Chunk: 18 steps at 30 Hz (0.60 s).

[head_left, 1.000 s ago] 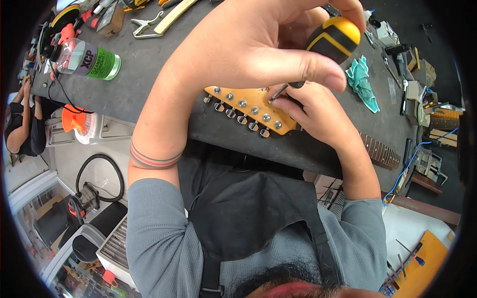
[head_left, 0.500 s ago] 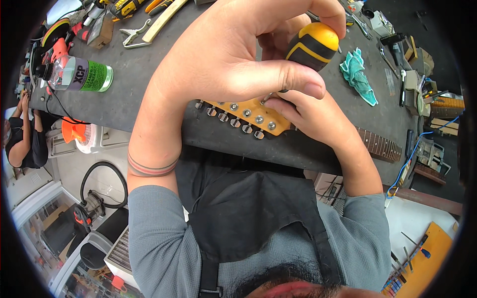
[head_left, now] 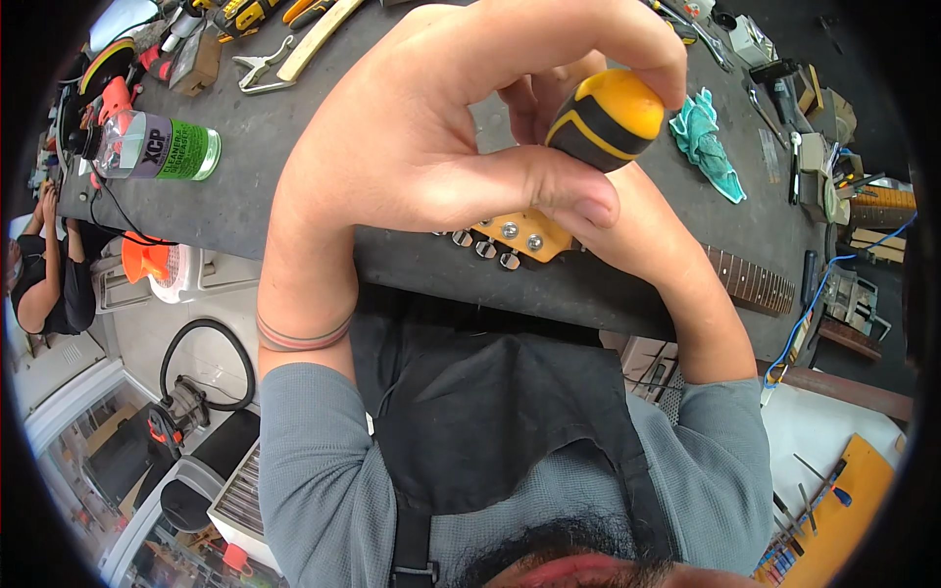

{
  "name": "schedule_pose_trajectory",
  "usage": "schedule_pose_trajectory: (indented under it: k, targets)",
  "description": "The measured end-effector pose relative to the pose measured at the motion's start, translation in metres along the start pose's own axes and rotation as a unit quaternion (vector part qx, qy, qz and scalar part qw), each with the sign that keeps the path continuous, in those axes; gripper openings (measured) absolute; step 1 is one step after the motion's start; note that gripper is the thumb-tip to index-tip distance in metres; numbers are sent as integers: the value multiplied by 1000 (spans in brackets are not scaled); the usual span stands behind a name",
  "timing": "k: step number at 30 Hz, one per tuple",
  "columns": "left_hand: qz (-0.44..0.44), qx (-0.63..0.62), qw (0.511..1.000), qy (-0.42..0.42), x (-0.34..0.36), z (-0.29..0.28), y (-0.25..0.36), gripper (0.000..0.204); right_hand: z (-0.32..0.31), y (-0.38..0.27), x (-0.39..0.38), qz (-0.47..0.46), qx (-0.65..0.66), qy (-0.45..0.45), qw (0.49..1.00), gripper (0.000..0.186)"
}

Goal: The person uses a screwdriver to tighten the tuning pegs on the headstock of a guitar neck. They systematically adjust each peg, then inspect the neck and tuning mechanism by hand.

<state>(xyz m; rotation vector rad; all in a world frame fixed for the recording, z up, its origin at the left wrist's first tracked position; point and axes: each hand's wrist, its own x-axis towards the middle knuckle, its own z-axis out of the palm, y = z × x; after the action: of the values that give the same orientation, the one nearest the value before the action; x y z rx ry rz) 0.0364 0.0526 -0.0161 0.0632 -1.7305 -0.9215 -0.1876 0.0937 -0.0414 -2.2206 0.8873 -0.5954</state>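
Observation:
Gripped between the thumb and fingers of my left hand (head_left: 412, 157) is a screwdriver (head_left: 610, 120) with a rounded yellow-and-black handle. Its shaft and tip are hidden from this angle. Below the hand, the light wooden headstock (head_left: 552, 238) of a guitar neck shows several metal tuning pegs, partly covered by my left hand. My right hand (head_left: 637, 223) comes in from the right, over the neck beside the headstock. Its fingers are hidden behind my left hand. Past my right forearm, the dark fretboard (head_left: 750, 279) of the neck reappears near the bench edge.
The dark workbench (head_left: 265, 147) carries a clear spray bottle (head_left: 162, 147) with a green label at left. A metal spring clamp (head_left: 263, 69) lies beside a wooden stick (head_left: 319, 41). A crumpled teal cloth (head_left: 706, 147) and several tools lie at right. Another person (head_left: 44, 265) is at far left.
My left hand and the screwdriver handle have shifted slightly down and left, with the handle tilting. More of the headstock and of my right hand's fingers is now covered.

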Motion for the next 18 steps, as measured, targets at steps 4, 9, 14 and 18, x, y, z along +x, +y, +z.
schedule_pose_trajectory:
  k: [4,9,14,18]
  targets:
    - [-21,5,1000,-14,-11,-1,3,63,6,7,-4,16,3,2,1000,17]
    - [40,51,998,5,-22,12,-9,69,6,8,-3,-29,-18,11,999,19]
    - [-115,152,982,4,-32,12,28,76,5,10,-6,-49,-74,13,996,18]
    - [-181,90,975,91,-47,31,30,76,7,15,-6,-99,-87,36,991,17]
